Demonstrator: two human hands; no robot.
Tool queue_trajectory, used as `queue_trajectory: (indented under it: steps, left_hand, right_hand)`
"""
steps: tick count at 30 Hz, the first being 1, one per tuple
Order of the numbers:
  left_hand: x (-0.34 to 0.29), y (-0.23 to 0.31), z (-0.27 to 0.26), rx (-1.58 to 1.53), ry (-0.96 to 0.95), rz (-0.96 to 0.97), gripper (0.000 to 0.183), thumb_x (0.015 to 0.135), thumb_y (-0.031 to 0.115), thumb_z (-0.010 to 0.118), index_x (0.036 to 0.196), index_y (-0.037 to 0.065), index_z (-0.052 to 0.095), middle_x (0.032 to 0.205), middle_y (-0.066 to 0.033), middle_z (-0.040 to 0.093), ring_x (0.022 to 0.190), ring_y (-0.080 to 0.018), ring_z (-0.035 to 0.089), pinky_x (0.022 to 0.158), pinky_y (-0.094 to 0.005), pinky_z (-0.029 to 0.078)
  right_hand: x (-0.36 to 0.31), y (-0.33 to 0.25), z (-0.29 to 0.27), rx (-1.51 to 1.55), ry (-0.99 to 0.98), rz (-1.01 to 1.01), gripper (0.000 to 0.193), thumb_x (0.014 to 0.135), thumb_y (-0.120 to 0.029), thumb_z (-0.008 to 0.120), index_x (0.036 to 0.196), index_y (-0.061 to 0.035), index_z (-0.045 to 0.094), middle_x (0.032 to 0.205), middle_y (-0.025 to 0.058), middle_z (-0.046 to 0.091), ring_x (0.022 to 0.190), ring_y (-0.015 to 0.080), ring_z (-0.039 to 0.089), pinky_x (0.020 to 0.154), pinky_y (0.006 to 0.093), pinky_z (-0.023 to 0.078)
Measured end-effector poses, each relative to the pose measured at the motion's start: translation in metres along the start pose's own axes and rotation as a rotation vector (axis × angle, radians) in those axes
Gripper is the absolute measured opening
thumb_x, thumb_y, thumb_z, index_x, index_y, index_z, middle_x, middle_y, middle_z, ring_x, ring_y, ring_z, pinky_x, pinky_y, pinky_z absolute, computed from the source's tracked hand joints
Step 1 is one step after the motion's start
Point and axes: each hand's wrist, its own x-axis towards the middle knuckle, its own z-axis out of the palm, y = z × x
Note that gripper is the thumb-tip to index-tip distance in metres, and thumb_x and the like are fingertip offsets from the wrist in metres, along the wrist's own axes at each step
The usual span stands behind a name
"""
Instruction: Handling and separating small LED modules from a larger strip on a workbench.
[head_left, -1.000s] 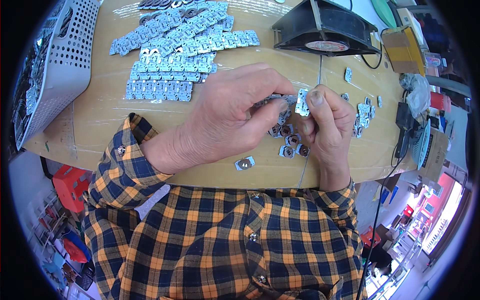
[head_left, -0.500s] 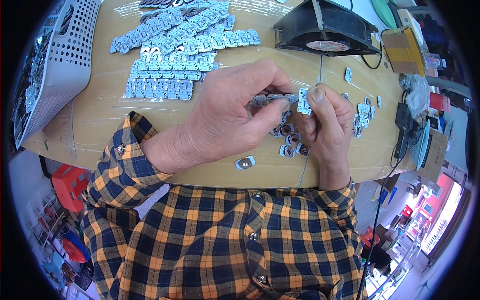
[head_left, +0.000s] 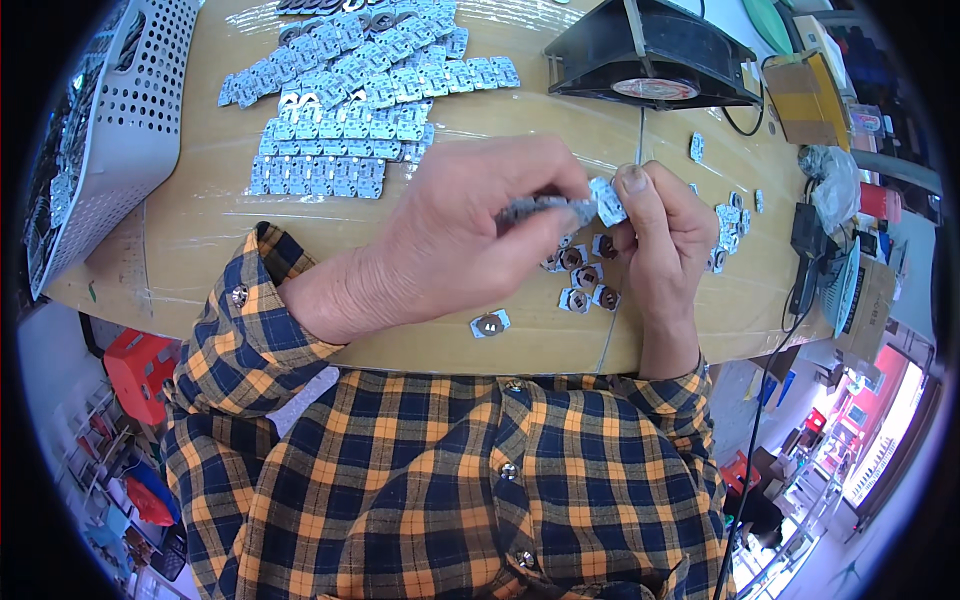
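Observation:
My left hand (head_left: 455, 225) is closed around a row of small grey metal plates (head_left: 535, 205), partly hidden by the fingers and blurred. Between the thumb and fingers of my right hand (head_left: 668, 235) is a single small light-grey plate (head_left: 608, 203) with cut-outs. It is tilted, and its left edge meets the end of the row or lies very close to it. On the table below the hands lie several loose plates with brown round parts (head_left: 587, 277). One more such plate (head_left: 490, 324) sits apart, nearer to me.
Long joined rows of plates (head_left: 325, 175) are piled at the far left. A white perforated basket (head_left: 150, 120) stands left of them. At the far right is a black fan (head_left: 650, 60). More loose plates (head_left: 730, 228), a cable and a cardboard box (head_left: 808, 100) are on the right.
The single plate in my right hand has turned from upright to tilted. My left hand and its row have shifted slightly, with the row's end now at the plate.

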Motion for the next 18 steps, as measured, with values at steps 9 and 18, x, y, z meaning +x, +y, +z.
queue_trajectory:
  steps: [9, 18]
  left_hand:
    - [0.002, 0.003, -0.007, -0.448, -0.057, -0.335, 0.014, 0.09, 0.001, 0.06, 0.102, -0.003, 0.065, 0.083, -0.0043, 0.068, 0.073, -0.0082, 0.067, 0.054, -0.0174, 0.047]
    - [0.009, 0.01, -0.02, -0.549, -0.209, -0.629, 0.013, 0.093, 0.011, 0.065, 0.096, -0.001, 0.064, 0.079, -0.0053, 0.067, 0.066, -0.0054, 0.064, 0.049, -0.016, 0.046]
  right_hand:
    - [-0.003, 0.004, -0.011, -0.06, -0.223, -0.199, 0.031, 0.099, -0.019, 0.054, 0.074, -0.0005, 0.058, 0.066, -0.0001, 0.053, 0.051, 0.0029, 0.042, 0.047, 0.0195, 0.031]
    - [-0.002, 0.002, -0.01, 0.2, -0.265, 0.108, 0.03, 0.1, -0.017, 0.053, 0.075, -0.0011, 0.058, 0.055, -0.001, 0.05, 0.043, 0.0056, 0.04, 0.042, 0.0219, 0.03]
